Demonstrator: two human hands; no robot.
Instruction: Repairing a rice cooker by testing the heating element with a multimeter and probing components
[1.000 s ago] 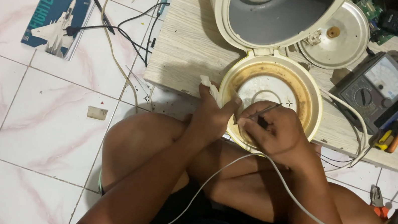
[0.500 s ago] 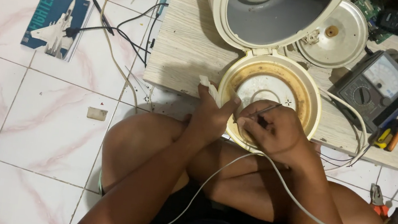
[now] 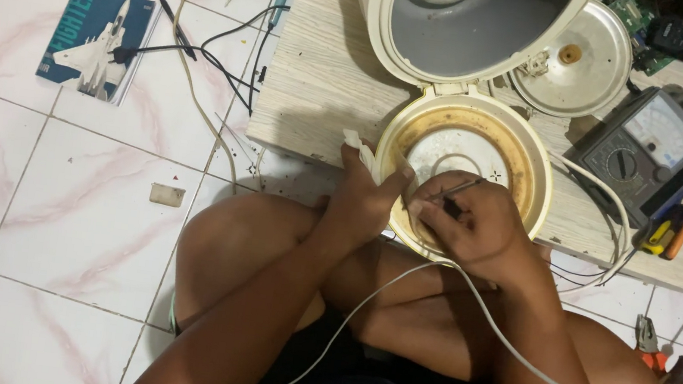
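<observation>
Both hands work at the open cooker's lid.

The left hand (image 3: 367, 195) is closed on a white cloth (image 3: 361, 149) against the lid's (image 3: 467, 160) rim; the right hand (image 3: 476, 226) pinches a thin dark probe (image 3: 456, 191) onto the lid's inner face. The lid overhangs the worktop's (image 3: 320, 85) near edge, hinged to the pot (image 3: 466, 25) behind it. A meter (image 3: 642, 146) sits towards the right edge.

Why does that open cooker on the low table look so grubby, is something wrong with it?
The rice cooker's hinged lid carries a brown, burnt-looking ring of staining. Its round metal plate lies detached beside it. The right hand holds a thin tool against the lid; the left hand steadies its rim.
</observation>
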